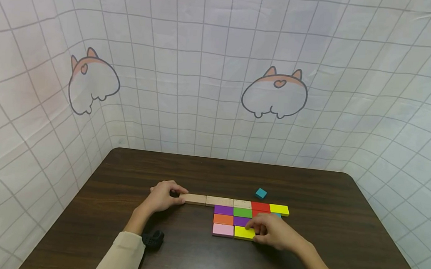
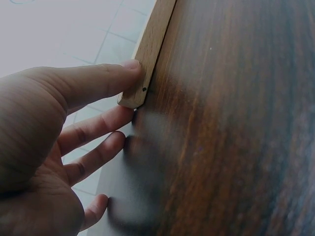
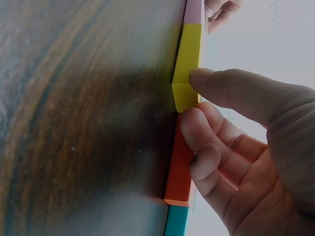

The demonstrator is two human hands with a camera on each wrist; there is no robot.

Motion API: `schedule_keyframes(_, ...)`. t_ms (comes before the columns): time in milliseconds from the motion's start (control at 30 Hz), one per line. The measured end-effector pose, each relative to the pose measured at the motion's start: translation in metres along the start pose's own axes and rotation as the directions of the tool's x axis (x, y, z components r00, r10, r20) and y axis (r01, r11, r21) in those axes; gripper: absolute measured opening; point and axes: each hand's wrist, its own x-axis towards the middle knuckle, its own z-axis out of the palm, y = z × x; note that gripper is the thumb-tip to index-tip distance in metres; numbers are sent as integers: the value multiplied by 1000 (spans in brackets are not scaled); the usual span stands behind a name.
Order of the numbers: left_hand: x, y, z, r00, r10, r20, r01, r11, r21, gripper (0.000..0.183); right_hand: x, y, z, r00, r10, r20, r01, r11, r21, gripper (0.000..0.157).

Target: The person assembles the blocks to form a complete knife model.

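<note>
My left hand (image 1: 163, 196) pinches the left end of a plain wooden block (image 1: 196, 199), thumb on its near side and forefinger around the end, as the wooden block (image 2: 156, 42) in the left wrist view shows. With thumb and curled fingers, my right hand (image 1: 276, 231) holds the right end of a yellow block (image 1: 243, 233) in the nearest row. To its left lies a pink block (image 1: 223, 230). Behind them lie an orange block (image 1: 223, 219), a purple block (image 1: 223, 210) and a green block (image 1: 242, 212). The right hand hides some blocks in the rows behind.
The long back row continues with more wooden blocks (image 1: 219, 201), a red block (image 1: 260, 206) and another yellow block (image 1: 279, 210). A lone teal block (image 1: 261, 193) lies behind it. The dark wooden table (image 1: 188, 257) is bounded by hanging grid-patterned cloth (image 1: 201, 129).
</note>
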Motion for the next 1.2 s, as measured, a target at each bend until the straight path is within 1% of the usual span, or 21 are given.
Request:
schedule_keyframes(400,-1,2,-1,1000,-2,8,2,1000,1,21,2,-1,0,1000,-4,6,4,1000,-10,24)
schedule_keyframes(867,-1,3,-2,1000,3,13,-3,1000,3,22,2,-1,-3,999,1,35,-2,1000,21,24)
schedule_keyframes(1033,-1,2,-2,1000,7,11,-7,1000,6,21,3,0,-11,998,-23,59,21,999,34,26)
schedule_keyframes(1200,-1,1,-1,1000,7,7,-7,1000,5,21,7,4,-29,997,-14,74,12,999,36,27)
